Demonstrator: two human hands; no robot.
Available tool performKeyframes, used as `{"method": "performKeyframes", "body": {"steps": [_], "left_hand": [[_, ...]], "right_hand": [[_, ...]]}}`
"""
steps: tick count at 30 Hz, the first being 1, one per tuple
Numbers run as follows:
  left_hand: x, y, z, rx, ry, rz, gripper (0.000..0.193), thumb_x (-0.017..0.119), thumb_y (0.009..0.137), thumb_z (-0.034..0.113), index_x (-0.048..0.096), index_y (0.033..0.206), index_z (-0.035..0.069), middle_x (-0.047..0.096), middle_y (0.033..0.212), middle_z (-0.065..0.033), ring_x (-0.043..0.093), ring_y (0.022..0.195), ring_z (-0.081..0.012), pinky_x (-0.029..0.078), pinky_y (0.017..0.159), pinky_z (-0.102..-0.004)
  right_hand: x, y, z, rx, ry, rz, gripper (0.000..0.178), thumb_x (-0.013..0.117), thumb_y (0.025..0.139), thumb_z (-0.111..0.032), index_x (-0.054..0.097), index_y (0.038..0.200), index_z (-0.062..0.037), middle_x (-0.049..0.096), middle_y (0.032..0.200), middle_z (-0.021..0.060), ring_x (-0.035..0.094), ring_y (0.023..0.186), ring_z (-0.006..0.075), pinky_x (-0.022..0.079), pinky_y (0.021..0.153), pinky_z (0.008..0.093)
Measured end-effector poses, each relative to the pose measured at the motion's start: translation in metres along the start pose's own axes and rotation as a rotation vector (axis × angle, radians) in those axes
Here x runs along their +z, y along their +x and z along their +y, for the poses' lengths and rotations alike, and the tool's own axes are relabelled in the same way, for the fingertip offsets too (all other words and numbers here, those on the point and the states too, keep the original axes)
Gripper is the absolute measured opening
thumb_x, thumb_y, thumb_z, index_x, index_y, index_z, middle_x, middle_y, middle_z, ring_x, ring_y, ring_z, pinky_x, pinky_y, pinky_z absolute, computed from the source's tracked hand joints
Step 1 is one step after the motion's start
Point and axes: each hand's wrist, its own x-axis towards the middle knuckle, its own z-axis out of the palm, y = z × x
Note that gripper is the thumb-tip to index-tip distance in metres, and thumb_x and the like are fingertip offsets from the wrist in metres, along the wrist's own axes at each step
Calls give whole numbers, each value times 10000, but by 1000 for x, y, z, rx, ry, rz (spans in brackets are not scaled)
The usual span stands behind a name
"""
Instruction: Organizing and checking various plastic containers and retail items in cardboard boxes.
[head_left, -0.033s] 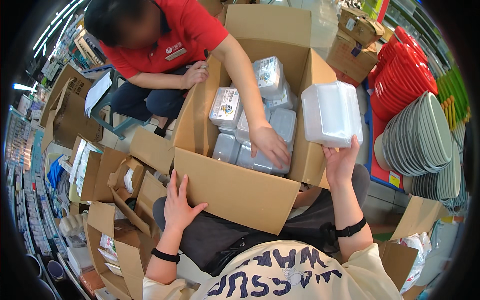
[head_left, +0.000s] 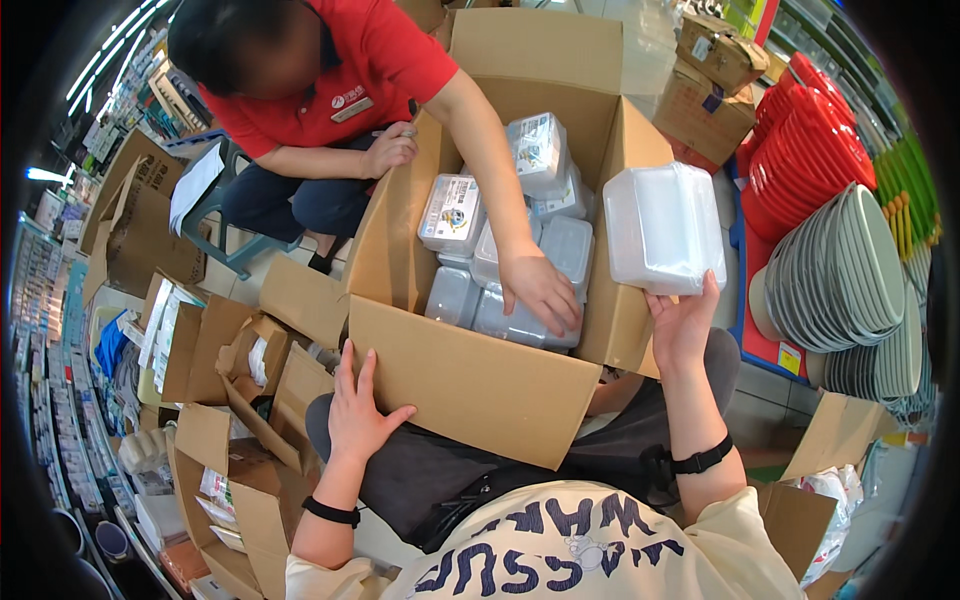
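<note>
Right hand: some fingers of the person's right hand (head_left: 682, 322) are hidden by the clear rectangular plastic container (head_left: 665, 230).
Carton: the bottom of the large brown cardboard carton (head_left: 470, 380) cannot be seen; several transparent plastic boxes (head_left: 453, 297) are partly covered by the co-worker's bare forearm (head_left: 500, 170).
Co-worker: the face above the red polo shirt (head_left: 385, 60) is blurred, and the head is cut by the upper edge.
Stool: the green plastic stool (head_left: 240, 258) is partly hidden by dark trousers (head_left: 300, 205).
T-shirt: the cream printed T-shirt (head_left: 560, 560) is cut by the lower edge.
Shelves: the small packaged goods (head_left: 60, 400) are too small to be identified.
</note>
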Motion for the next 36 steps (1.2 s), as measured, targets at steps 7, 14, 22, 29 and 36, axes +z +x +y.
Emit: {"method": "performKeyframes", "body": {"steps": [7,14,22,29,36], "left_hand": [[1,0,-1,4,4,-20,1033,856,631,421,332,1468,119,190,1574,-174,373,1345,-420,450,1007,-468],[4,0,-2,-14,37,-27,1056,865,612,401,320,1473,123,194,1575,-170,376,1348,-418,457,997,-469],[5,2,-3,22,68,-20,1090,865,606,396,282,1483,114,182,1575,-192,368,1353,-432,456,999,-477],[8,3,-2,25,43,-5,1053,854,624,448,325,1454,76,199,1553,-220,352,1354,-443,449,1003,-485],[6,4,-2,39,57,3,1056,855,623,449,321,1456,78,202,1550,-223,357,1350,-443,457,994,-481]], "right_hand": [[-2,1,-1,-4,5,11,732,450,960,-530,230,1479,-63,322,1477,119,419,1298,330,347,1097,464],[-1,1,-1,-2,5,12,719,461,958,-522,250,1466,-60,359,1431,111,439,1283,320,368,1073,463],[-6,5,2,1,25,38,742,455,950,-544,246,1472,-59,334,1483,124,432,1300,323,364,1076,471],[-6,4,1,6,24,27,750,454,951,-544,233,1481,-62,324,1503,119,419,1319,321,357,1082,477],[-9,7,3,-10,33,28,754,457,950,-545,234,1476,-51,331,1495,121,439,1298,323,383,1064,471]]}}
